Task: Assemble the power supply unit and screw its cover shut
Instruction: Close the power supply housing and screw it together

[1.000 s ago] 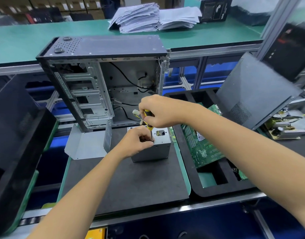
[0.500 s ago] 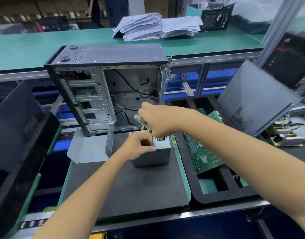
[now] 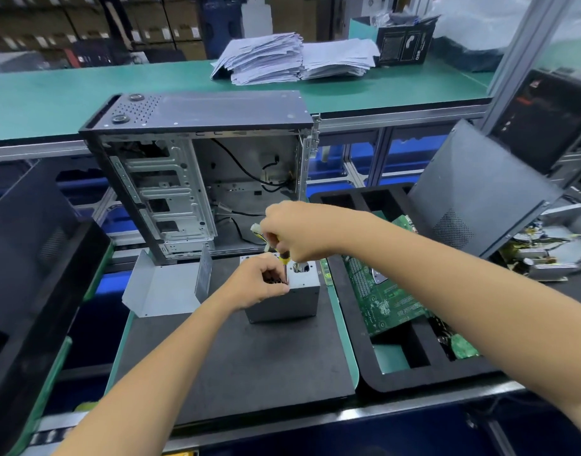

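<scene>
Both hands are engaged at the top of the power supply unit [image 3: 284, 297], which stands upright on the dark mat [image 3: 236, 357] near its far edge. The right hand [image 3: 299, 233] is wrapped round the yellow-and-black handle of a screwdriver [image 3: 283, 258], whose shaft is pointed straight down at the unit's upper face; the left hand [image 3: 259, 283] is curled beside the shaft at the unit's top left corner, and whether a screw is pinched there cannot be told. The cover appears to be seated on the grey box already, so the work is judged to be in the screwing stage, with the number of screws driven or left hidden by the hands. A bent grey metal sheet [image 3: 166, 291] lies just left of the unit, and an open computer case [image 3: 200, 179] stands close behind it, so little room is left at the back. To the right, the mat's green edge is met by a black foam tray [image 3: 397, 378] holding a green circuit board [image 3: 381, 297]. Toward the person, a broad stretch of mat is available for moving the unit.
</scene>
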Demonstrator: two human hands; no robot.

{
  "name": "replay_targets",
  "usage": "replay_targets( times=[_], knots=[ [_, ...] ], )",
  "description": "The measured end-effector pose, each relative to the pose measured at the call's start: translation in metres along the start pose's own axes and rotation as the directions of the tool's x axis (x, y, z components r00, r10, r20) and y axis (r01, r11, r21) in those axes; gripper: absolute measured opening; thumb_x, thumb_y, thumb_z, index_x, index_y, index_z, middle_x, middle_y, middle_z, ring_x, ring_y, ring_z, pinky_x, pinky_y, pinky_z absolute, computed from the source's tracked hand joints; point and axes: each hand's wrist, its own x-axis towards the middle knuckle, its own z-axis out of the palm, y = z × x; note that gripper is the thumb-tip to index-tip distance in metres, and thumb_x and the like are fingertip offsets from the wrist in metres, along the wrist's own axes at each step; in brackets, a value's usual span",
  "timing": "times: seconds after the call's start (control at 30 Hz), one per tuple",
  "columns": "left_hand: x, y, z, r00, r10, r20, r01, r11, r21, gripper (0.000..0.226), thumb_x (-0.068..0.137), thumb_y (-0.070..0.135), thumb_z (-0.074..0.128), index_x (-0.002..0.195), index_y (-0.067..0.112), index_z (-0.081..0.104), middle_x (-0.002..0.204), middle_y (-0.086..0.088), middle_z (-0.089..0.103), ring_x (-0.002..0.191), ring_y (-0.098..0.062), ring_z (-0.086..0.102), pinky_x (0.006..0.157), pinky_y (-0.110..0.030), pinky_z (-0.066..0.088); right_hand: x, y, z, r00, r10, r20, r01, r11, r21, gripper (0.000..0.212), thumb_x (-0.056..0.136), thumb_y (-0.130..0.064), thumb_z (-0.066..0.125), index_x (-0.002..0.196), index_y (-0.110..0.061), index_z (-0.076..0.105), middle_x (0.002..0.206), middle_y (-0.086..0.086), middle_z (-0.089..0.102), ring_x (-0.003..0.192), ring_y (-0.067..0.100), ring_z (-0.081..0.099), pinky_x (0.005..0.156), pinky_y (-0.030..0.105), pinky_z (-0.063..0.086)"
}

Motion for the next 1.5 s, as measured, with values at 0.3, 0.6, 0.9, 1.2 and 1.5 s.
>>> replay_targets(
  times=[0.3, 0.6, 0.9, 1.2, 1.5],
  knots=[
    [0.002, -0.004, -0.001, 1.0, -0.013, 0.024, 0.014, 0.999, -0.029, 0.009, 0.073, -0.003, 0.074, 0.073, 0.003, 0.067, 0.069, 0.016, 0.062, 0.061, 0.002, 0.055, 0.058, -0.01, 0.041, 0.002, -0.006, 0.006, 0.999, -0.027, 0.018, 0.026, 1.0, 0.015, 0.015, 0.089, -0.017, 0.055, 0.101, -0.013, 0.047, 0.105, 0.004, 0.039, 0.063, 0.017, 0.046, 0.051, 0.03, 0.027],
    [0.002, -0.001, -0.001, 0.998, -0.039, 0.043, 0.042, 0.998, -0.056, 0.01, 0.075, -0.003, 0.072, 0.071, 0.004, 0.066, 0.064, 0.012, 0.064, 0.06, 0.001, 0.055, 0.06, -0.011, 0.042, 0.012, -0.012, 0.012, 0.991, 0.09, -0.101, -0.11, 0.972, -0.207, 0.041, 0.099, -0.04, 0.037, 0.123, -0.013, 0.056, 0.096, 0.007, 0.056, 0.075, 0.028, 0.054, 0.05, 0.031, 0.034],
    [0.005, -0.003, -0.002, 0.997, -0.054, 0.047, 0.056, 0.997, -0.052, 0.008, 0.073, -0.002, 0.071, 0.073, 0.004, 0.066, 0.063, 0.016, 0.063, 0.06, 0.003, 0.055, 0.06, -0.007, 0.039, 0.014, -0.015, 0.006, 0.995, 0.048, -0.09, -0.062, 0.985, -0.16, 0.008, 0.094, -0.015, 0.047, 0.091, -0.01, 0.052, 0.072, 0.002, 0.042, 0.059, 0.018, 0.041, 0.045, 0.028, 0.026],
    [0.006, -0.004, -0.003, 0.998, -0.045, 0.035, 0.046, 0.998, -0.044, 0.013, 0.07, 0.002, 0.074, 0.07, 0.013, 0.067, 0.068, 0.013, 0.064, 0.062, 0.003, 0.056, 0.061, -0.009, 0.041, 0.011, -0.009, 0.0, 0.999, -0.024, 0.029, 0.027, 0.995, -0.093, 0.012, 0.085, -0.013, 0.056, 0.092, -0.01, 0.047, 0.089, 0.004, 0.04, 0.062, 0.017, 0.045, 0.052, 0.028, 0.034],
    [0.007, -0.004, -0.003, 0.997, -0.051, 0.054, 0.053, 0.997, -0.05, 0.011, 0.071, 0.002, 0.071, 0.069, 0.011, 0.066, 0.065, 0.015, 0.062, 0.059, 0.003, 0.054, 0.058, -0.009, 0.04, 0.014, -0.007, 0.004, 1.0, -0.002, 0.029, 0.005, 0.996, -0.091, 0.024, 0.086, -0.016, 0.055, 0.109, -0.008, 0.051, 0.107, 0.008, 0.046, 0.069, 0.022, 0.052, 0.054, 0.03, 0.038]
  ],
)
